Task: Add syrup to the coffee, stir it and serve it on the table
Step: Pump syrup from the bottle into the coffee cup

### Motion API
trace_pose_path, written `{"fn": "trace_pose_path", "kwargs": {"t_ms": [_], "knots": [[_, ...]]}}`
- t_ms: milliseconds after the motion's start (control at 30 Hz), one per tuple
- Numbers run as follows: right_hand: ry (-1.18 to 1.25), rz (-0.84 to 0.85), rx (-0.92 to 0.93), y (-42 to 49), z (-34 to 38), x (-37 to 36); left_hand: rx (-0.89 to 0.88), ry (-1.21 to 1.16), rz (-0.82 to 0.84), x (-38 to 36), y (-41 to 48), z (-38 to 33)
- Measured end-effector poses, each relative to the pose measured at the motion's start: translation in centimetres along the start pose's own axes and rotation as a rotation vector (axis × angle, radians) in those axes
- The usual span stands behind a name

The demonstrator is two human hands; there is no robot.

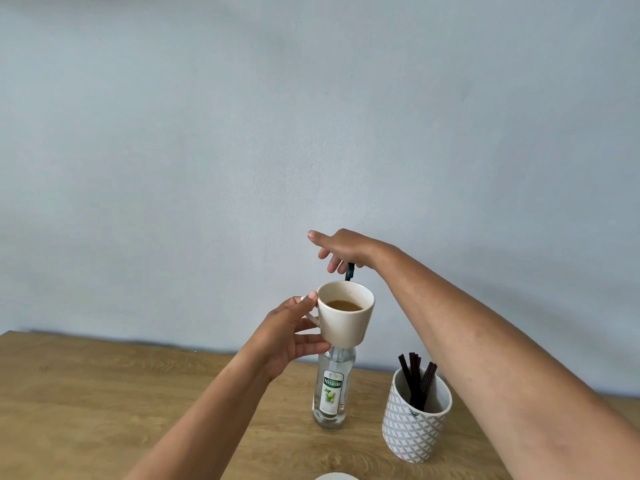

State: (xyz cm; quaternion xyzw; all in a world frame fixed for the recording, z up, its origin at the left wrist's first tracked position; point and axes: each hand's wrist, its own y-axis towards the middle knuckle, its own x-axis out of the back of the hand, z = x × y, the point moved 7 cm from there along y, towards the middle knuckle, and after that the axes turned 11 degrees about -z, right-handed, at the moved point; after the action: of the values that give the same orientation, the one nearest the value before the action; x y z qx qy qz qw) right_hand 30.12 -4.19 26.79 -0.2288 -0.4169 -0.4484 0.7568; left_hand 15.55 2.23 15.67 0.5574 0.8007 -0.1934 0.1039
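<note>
My left hand [291, 336] holds a cream mug [346, 323] by its handle, lifted off the table. The mug holds light brown coffee [344, 305] and hangs right in front of the neck of a clear syrup bottle [332, 393] with a green and white label. My right hand [343, 249] sits on top of the bottle's pump, palm down, fingers loosely spread. The black pump spout [349, 271] pokes out below that hand, just above the mug's far rim. The pump head is hidden under the hand.
The wooden table [104, 393] runs along a pale blue wall. A white patterned cup [412, 424] with several dark stirrers [417, 379] stands right of the bottle. A white rim [336, 476] shows at the bottom edge.
</note>
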Motion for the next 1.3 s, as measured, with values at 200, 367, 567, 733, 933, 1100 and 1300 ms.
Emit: {"fn": "trace_pose_path", "kwargs": {"t_ms": [200, 367, 567, 733, 933, 1100, 1300], "knots": [[-0.002, -0.019, 0.010, 0.29, 0.00, 0.08, -0.009, 0.021, -0.006, 0.31, 0.29, 0.01], [0.030, -0.051, 0.003, 0.45, -0.40, -0.34, -0.014, 0.037, -0.007, 0.47, 0.36, 0.06], [0.038, -0.058, -0.010, 0.28, -0.59, -0.53, -0.014, 0.016, -0.014, 0.35, 0.11, -0.08], [0.008, -0.025, -0.013, -0.05, -0.26, -0.31, -0.027, 0.030, -0.019, 0.17, -0.23, -0.52], [0.004, -0.017, -0.009, -0.16, 0.07, 0.18, -0.025, 0.037, -0.017, 0.00, -0.36, -0.83], [0.022, -0.051, -0.005, 0.11, -0.33, 0.02, -0.012, 0.019, -0.022, 0.04, -0.18, -0.69], [0.046, -0.071, -0.008, 0.16, -0.71, -0.52, -0.008, 0.016, -0.023, 0.07, 0.04, -0.57]]}}
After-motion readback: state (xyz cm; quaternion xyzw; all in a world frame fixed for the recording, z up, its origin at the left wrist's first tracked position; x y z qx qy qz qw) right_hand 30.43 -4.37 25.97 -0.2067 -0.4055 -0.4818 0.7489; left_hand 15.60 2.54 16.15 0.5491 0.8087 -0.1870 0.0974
